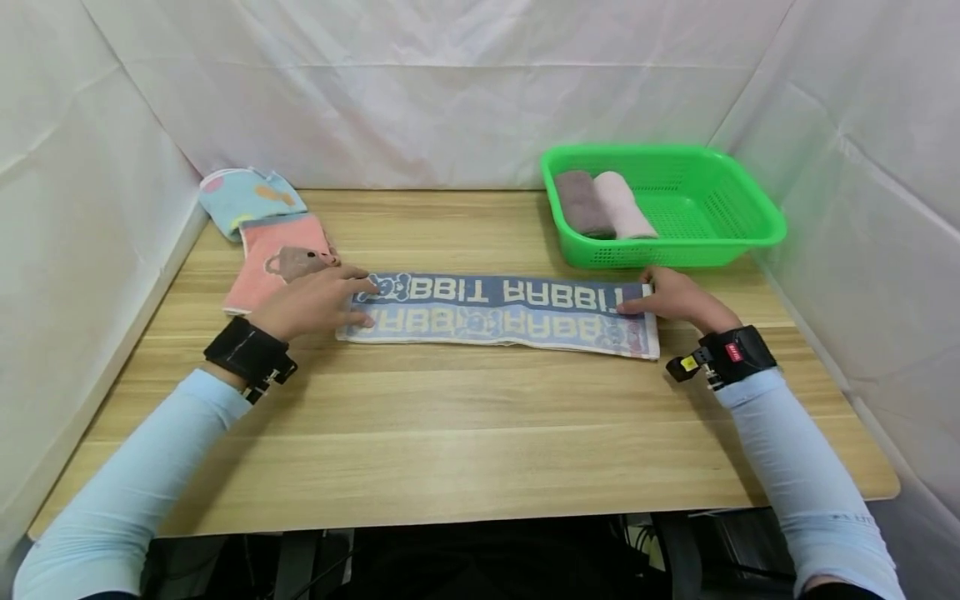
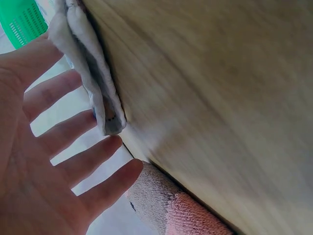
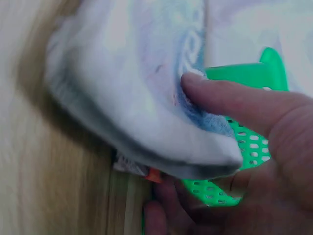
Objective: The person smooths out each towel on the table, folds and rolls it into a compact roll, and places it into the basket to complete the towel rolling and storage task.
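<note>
A blue towel (image 1: 495, 308) with pale lettering and bear shapes lies folded into a long strip across the middle of the table. At its left end is my left hand (image 1: 315, 300), its fingers spread and straight along the cloth in the left wrist view. My right hand (image 1: 682, 296) pinches the right end, thumb on top and fingers beneath. The right wrist view shows the towel's layered white edge (image 3: 161, 147) lifted a little, with a small tag (image 3: 129, 164) under it. Part of my right fingers is hidden behind the cloth.
A green basket (image 1: 675, 254) at the back right holds a rolled brown towel (image 1: 581, 204) and a rolled pale pink towel (image 1: 622, 204). At the back left, a pink bear towel (image 1: 262, 258) overlaps a light blue towel (image 1: 251, 196). White curtains (image 1: 420, 108) enclose the table (image 1: 480, 433).
</note>
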The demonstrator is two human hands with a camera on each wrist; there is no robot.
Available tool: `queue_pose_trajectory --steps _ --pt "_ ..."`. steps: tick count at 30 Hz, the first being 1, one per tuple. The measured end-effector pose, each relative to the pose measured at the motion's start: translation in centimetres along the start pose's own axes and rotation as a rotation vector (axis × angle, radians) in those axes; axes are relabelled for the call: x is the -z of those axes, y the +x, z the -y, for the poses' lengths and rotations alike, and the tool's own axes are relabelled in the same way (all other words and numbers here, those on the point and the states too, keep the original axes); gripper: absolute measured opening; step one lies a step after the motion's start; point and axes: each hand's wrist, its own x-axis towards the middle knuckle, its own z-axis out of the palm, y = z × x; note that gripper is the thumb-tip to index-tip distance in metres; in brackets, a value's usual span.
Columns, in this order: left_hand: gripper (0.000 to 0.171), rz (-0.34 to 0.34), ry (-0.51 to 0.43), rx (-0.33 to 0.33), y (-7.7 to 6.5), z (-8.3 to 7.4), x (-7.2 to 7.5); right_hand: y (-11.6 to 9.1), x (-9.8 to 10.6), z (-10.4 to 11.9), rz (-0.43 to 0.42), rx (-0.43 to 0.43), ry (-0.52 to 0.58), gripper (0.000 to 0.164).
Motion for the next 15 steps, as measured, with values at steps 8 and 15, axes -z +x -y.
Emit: queue_pose_trajectory --steps 8,15 --pt "0.055 0.011 -0.027 -0.008 0.7 -0.6 -0.1 -2.0 0.1 -1.9 0.006 -0.03 0.461 0.083" --pt "0.058 0.051 -0.06 -0.083 3.2 -3.8 -0.9 -3.7 2.4 -5.4 -0.142 -0.096 0.788 0.067"
